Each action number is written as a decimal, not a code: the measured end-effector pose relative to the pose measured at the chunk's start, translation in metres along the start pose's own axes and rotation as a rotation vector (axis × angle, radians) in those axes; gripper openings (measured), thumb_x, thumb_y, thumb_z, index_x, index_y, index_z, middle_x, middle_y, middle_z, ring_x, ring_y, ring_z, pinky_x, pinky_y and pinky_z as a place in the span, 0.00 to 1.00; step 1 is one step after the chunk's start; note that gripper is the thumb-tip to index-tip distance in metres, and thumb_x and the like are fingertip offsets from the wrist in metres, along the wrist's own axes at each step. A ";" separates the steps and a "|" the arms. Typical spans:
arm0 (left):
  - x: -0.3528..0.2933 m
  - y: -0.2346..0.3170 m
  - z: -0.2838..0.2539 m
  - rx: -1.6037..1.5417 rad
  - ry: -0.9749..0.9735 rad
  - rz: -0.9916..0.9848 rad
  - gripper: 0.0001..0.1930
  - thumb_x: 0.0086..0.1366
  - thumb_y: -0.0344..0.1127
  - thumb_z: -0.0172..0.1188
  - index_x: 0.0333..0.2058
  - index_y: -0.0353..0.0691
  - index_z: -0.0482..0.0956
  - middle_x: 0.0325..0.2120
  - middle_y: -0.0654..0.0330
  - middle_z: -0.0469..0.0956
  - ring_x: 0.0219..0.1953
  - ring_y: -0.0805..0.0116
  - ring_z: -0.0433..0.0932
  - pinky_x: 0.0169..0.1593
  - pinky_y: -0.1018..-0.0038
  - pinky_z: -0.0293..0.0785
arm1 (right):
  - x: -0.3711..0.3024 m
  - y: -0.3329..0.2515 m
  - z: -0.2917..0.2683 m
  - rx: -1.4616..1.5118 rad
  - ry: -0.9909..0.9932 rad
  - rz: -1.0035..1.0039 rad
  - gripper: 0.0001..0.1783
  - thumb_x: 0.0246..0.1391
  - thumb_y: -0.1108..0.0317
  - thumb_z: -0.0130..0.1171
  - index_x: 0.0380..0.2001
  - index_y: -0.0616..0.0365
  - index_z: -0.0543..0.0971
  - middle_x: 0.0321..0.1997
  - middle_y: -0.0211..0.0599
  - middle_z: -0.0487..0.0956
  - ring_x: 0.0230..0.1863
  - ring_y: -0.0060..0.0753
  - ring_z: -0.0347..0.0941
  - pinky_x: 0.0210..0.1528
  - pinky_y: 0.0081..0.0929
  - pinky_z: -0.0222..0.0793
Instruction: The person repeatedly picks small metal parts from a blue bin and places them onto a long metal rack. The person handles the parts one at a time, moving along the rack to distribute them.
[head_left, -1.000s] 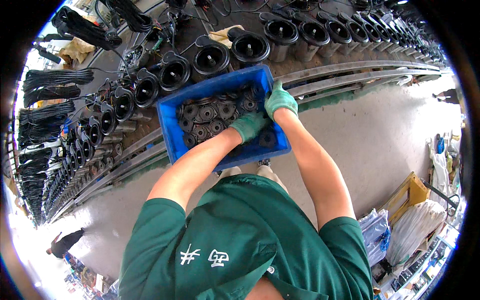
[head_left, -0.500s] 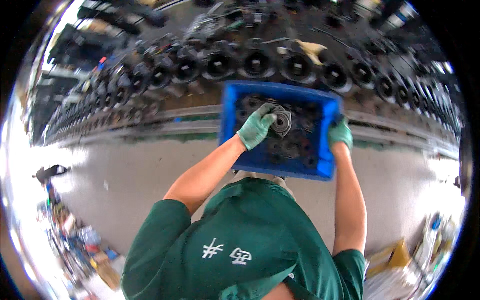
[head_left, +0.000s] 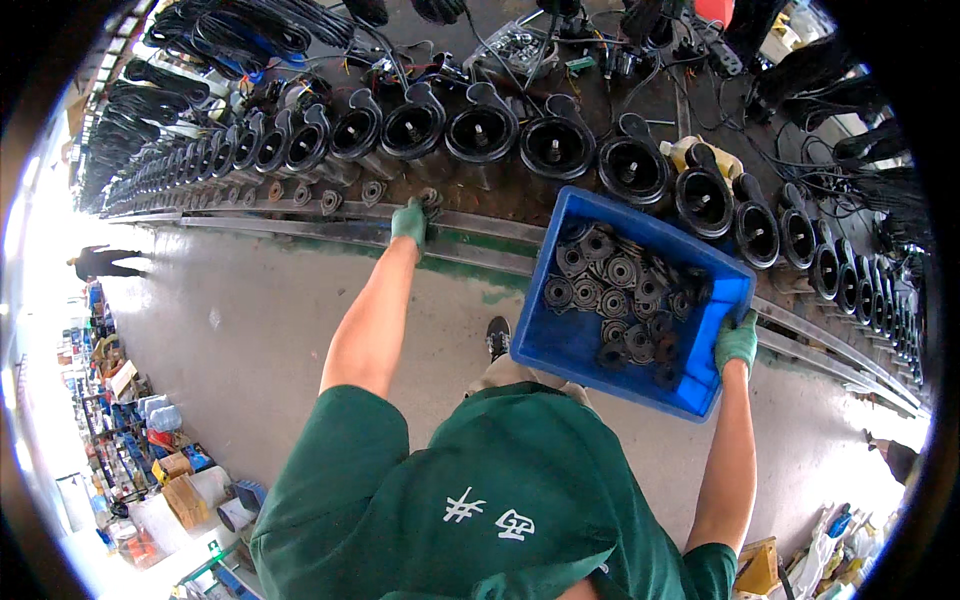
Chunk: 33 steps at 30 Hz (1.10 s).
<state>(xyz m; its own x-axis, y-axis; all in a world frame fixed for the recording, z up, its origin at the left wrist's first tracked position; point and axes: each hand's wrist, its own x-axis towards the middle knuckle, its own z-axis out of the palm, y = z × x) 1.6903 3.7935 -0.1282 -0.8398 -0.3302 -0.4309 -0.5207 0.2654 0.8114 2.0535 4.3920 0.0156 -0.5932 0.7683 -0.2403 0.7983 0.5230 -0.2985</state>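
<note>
My left hand [head_left: 408, 222], in a green glove, is closed on a round grey metal flange [head_left: 431, 203] at the front edge of the bench. Its fingertips are partly hidden. More flanges like it, one of them a ringed flange [head_left: 373, 192], lie spaced out to the left along that edge. My right hand [head_left: 738, 343], also gloved, grips the right end of a blue plastic crate [head_left: 540, 345]. Several loose metal flanges [head_left: 621, 272] are piled in the crate, which sits slightly turned against the bench edge.
A long row of black round housings [head_left: 413, 128] with upright shafts lines the bench. Behind them are coiled black cables [head_left: 290, 25] and a tray of small metal parts [head_left: 515, 50]. Metal rails [head_left: 480, 225] run along the front. Other people stand at far left and right.
My left hand has gone from over the crate to the bench edge at the left, carrying a flange. The crate, with my right hand on it, sits further right and is more turned.
</note>
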 end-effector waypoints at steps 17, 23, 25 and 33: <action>-0.134 0.084 0.068 0.049 -0.314 0.004 0.28 0.70 0.58 0.50 0.54 0.39 0.76 0.47 0.49 0.81 0.40 0.57 0.81 0.45 0.63 0.75 | 0.003 0.038 0.005 0.020 0.037 0.040 0.37 0.62 0.47 0.47 0.68 0.60 0.60 0.55 0.64 0.75 0.55 0.66 0.72 0.54 0.53 0.70; -0.074 0.034 0.081 0.736 -0.089 0.481 0.33 0.69 0.60 0.49 0.60 0.38 0.69 0.50 0.38 0.77 0.51 0.37 0.75 0.54 0.53 0.72 | -0.002 0.015 -0.002 0.062 0.017 0.070 0.29 0.61 0.52 0.51 0.60 0.57 0.68 0.50 0.62 0.78 0.51 0.67 0.74 0.50 0.53 0.70; -0.126 0.073 0.067 0.776 -0.100 0.450 0.34 0.68 0.60 0.50 0.60 0.36 0.69 0.48 0.35 0.76 0.52 0.36 0.75 0.53 0.51 0.71 | -0.009 0.019 -0.004 0.038 0.067 0.022 0.27 0.59 0.55 0.54 0.58 0.56 0.68 0.49 0.62 0.79 0.50 0.67 0.74 0.49 0.55 0.70; -0.276 0.151 0.092 0.481 -0.423 1.294 0.18 0.61 0.39 0.64 0.48 0.39 0.79 0.43 0.51 0.81 0.43 0.51 0.81 0.47 0.64 0.78 | -0.004 0.016 -0.003 -0.010 0.016 0.097 0.37 0.60 0.51 0.50 0.68 0.57 0.60 0.49 0.64 0.78 0.52 0.64 0.75 0.52 0.52 0.71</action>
<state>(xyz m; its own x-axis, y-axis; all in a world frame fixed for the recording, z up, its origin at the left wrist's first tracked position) 1.8289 4.0078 0.0769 -0.6907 0.6392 0.3382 0.6978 0.4664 0.5436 2.0690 4.3985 0.0150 -0.5112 0.8215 -0.2524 0.8530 0.4492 -0.2656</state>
